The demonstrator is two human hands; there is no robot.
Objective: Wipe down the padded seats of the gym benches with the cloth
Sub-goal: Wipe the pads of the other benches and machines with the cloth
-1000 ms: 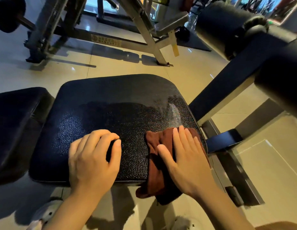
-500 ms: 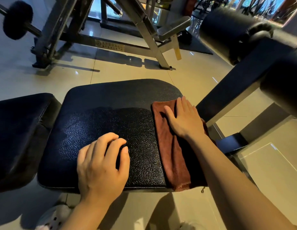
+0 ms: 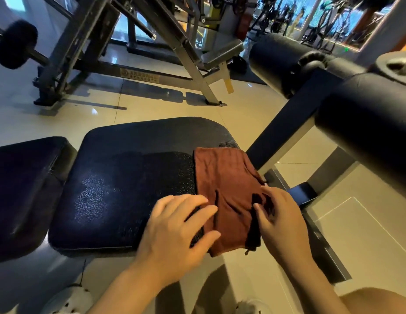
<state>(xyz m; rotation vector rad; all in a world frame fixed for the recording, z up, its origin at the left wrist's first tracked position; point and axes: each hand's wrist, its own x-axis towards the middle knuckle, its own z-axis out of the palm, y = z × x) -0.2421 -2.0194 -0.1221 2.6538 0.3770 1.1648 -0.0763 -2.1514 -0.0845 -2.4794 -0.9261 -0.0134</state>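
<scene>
While the right hand [image 3: 281,214] pinches the cloth [image 3: 227,189], the open left hand [image 3: 174,232] touches it beside roller pads [image 3: 367,137].

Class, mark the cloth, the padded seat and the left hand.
cloth [image 3: 227,184], head view, middle of the brown fabric.
padded seat [image 3: 120,189], head view, bare black top.
left hand [image 3: 174,232], head view, back of the hand.

Left hand [image 3: 174,232]: palm down, fingers spread and nearly straight, fingertips reaching rightward. Right hand [image 3: 280,220]: fingers curled inward, thumb extended toward the left hand, pinching. Both forearms bare, converging from the lower edge.
</scene>
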